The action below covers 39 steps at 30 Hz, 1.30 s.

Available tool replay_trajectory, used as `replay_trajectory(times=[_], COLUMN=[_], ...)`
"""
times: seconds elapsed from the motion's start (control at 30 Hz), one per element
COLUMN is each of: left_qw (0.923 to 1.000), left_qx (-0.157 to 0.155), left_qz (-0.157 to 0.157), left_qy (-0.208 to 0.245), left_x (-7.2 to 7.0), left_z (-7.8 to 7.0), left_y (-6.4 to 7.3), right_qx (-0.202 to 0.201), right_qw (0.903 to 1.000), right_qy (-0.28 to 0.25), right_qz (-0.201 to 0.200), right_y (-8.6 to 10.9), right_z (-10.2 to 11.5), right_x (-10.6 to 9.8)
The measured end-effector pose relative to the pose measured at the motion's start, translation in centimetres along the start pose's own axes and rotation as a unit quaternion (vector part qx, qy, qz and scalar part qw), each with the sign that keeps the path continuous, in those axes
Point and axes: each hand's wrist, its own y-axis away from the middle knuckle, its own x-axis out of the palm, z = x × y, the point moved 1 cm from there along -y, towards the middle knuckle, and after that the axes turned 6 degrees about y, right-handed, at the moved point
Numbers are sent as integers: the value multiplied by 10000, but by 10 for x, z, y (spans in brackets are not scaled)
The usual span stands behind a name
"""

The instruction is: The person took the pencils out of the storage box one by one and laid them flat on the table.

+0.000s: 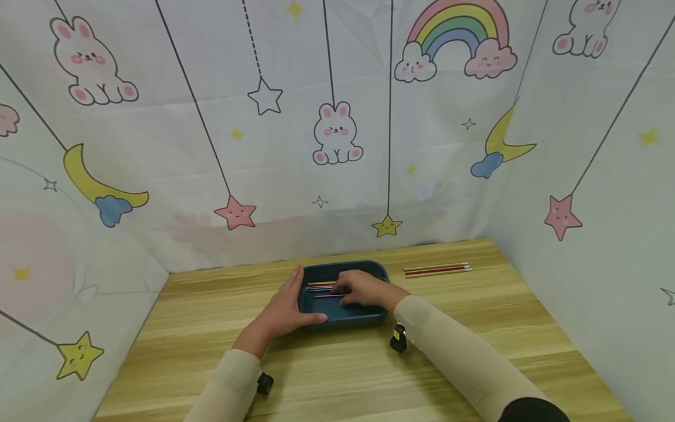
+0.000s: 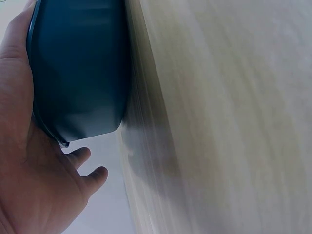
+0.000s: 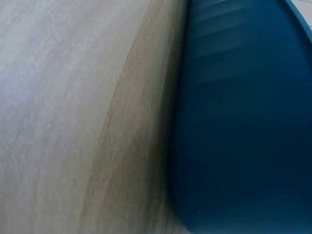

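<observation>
A dark blue rectangular tray (image 1: 343, 322) stands on the table. Its left end meets my left hand (image 1: 285, 308), the thumb lying over the front rim and the fairly straight fingers along the left side. In the left wrist view, two fingertips (image 2: 99, 176) reach past the end of the tray. Inside the tray, my right hand (image 1: 366, 290) reaches down with bent fingers and pinches a dark red pencil (image 1: 327, 296). Several more slim pencils (image 1: 316, 285), yellow, red and blue, lie behind it, partly hidden by that hand. The right wrist view shows only the tray's outer wall (image 3: 243, 122) and wood.
To the right of the tray, yellow and red pencils (image 1: 437, 270) with white ends lie side by side on the wooden table (image 1: 337, 375). A white printed cloth (image 1: 285, 176) encloses the back and sides of the table.
</observation>
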Motion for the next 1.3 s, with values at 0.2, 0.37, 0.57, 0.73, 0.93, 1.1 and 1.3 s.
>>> replay_trajectory(times=[0.2, 0.37, 0.57, 0.73, 0.93, 1.1, 1.3], left_qw=[10000, 10000, 9999, 9999, 10000, 10000, 9999], left_qx=[-9, 67, 91, 107, 72, 45, 53], left_qz=[16, 30, 44, 31, 42, 63, 87], left_qy=[10, -30, -37, -21, -26, -42, -49], left_x=[0, -1, 0, -1, -1, 0, -1], left_z=[-1, -1, -1, -2, -1, 1, 0], left_y=[1, 2, 2, 2, 2, 1, 0], right_qx=[-19, -91, -182, -192, -76, -30, -118], right_qw=[10000, 9999, 9998, 9998, 9998, 9994, 9984], right_qy=[-5, 13, -13, -45, -180, -352, -546], right_qz=[66, 59, 20, -32, -11, 15, -92], right_y=[0, 0, -1, -1, 1, 2, 3], right_z=[1, 0, -2, -3, 1, 3, 3], right_x=[0, 1, 3, 5, 3, 2, 1])
